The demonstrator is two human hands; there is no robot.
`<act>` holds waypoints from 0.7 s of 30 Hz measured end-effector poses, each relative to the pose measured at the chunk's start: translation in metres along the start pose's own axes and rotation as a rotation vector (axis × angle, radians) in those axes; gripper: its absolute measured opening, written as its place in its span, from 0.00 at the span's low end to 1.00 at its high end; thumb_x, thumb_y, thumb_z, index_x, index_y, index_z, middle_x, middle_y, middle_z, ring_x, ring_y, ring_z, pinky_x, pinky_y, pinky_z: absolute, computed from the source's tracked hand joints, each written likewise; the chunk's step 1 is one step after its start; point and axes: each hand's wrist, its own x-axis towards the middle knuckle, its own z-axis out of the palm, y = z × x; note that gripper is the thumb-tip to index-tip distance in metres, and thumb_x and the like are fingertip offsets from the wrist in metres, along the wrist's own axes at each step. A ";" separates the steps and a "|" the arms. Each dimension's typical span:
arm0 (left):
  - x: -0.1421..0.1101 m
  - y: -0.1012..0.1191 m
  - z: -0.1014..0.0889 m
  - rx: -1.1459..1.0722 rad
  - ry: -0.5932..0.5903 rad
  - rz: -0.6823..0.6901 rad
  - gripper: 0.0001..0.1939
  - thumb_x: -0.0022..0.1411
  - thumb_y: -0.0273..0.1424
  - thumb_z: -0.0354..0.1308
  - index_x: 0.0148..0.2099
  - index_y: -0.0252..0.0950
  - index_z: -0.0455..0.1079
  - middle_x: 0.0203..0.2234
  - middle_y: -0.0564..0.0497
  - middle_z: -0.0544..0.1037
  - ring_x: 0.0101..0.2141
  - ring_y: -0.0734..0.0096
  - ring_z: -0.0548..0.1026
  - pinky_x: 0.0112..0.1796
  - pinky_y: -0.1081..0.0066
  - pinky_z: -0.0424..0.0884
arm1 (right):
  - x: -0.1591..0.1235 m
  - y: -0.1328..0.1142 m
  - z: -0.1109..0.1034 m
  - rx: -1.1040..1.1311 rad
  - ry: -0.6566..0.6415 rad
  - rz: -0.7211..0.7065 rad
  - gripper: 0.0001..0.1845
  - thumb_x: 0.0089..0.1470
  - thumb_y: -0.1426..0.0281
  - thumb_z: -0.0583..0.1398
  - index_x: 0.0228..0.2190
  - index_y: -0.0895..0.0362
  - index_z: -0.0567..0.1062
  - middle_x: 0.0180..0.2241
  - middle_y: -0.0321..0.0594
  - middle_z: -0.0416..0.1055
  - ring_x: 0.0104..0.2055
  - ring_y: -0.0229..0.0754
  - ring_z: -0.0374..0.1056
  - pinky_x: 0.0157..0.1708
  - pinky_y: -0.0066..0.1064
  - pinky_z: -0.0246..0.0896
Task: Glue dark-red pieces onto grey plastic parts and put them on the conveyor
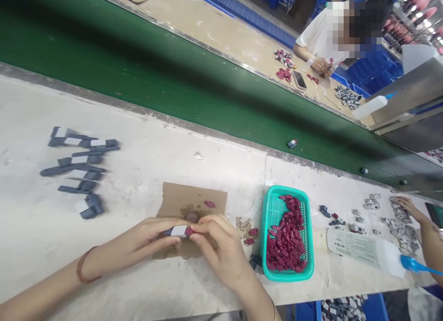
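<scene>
My left hand (145,240) is closed around a small dark grey and white part (177,231), held over a brown cardboard sheet (180,199). My right hand (218,247) pinches a small dark red piece (189,230) against the end of that part. One loose red piece (209,204) lies on the cardboard beside a round glue stain. A teal basket (268,219) just right of my right hand holds several dark red pieces (287,238).
Several grey and white parts (78,166) lie in rows at the left. A green conveyor belt (173,76) runs behind, carrying one small part (292,143). Another person's hand (410,208) works among grey pieces at the right, beside a white squeeze bottle (367,249). A person sits across the belt.
</scene>
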 end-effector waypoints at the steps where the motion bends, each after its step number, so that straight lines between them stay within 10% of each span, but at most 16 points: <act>1: 0.002 0.002 -0.002 0.013 -0.031 -0.021 0.14 0.62 0.37 0.56 0.48 0.43 0.76 0.35 0.48 0.83 0.37 0.57 0.80 0.37 0.70 0.74 | -0.003 0.000 -0.011 -0.014 0.004 0.028 0.11 0.65 0.68 0.55 0.41 0.53 0.77 0.38 0.41 0.75 0.42 0.40 0.72 0.43 0.30 0.68; 6: 0.027 0.013 -0.033 0.130 0.108 -0.123 0.16 0.66 0.43 0.49 0.49 0.43 0.69 0.40 0.48 0.81 0.42 0.57 0.78 0.41 0.66 0.73 | -0.042 0.019 -0.080 -0.415 0.298 0.361 0.11 0.61 0.69 0.54 0.38 0.53 0.76 0.41 0.44 0.72 0.45 0.46 0.70 0.44 0.37 0.66; 11: 0.106 0.015 -0.065 0.345 0.365 0.020 0.19 0.65 0.44 0.48 0.46 0.36 0.70 0.45 0.43 0.78 0.47 0.54 0.73 0.48 0.61 0.69 | -0.079 0.051 -0.111 -0.569 0.109 0.604 0.10 0.57 0.67 0.55 0.34 0.53 0.76 0.36 0.43 0.73 0.40 0.49 0.72 0.40 0.39 0.67; 17: 0.216 -0.009 -0.084 0.519 0.534 0.068 0.13 0.62 0.32 0.50 0.44 0.32 0.73 0.49 0.40 0.75 0.55 0.51 0.67 0.58 0.51 0.58 | -0.084 0.067 -0.103 -0.679 0.037 0.505 0.11 0.58 0.66 0.55 0.32 0.50 0.77 0.34 0.40 0.73 0.36 0.47 0.73 0.32 0.34 0.68; 21: 0.225 -0.019 -0.100 0.607 0.570 0.049 0.18 0.64 0.33 0.49 0.51 0.31 0.71 0.58 0.38 0.68 0.63 0.45 0.55 0.61 0.45 0.50 | -0.086 0.072 -0.107 -0.633 0.139 0.406 0.14 0.61 0.62 0.52 0.31 0.51 0.76 0.34 0.41 0.74 0.37 0.47 0.74 0.34 0.35 0.69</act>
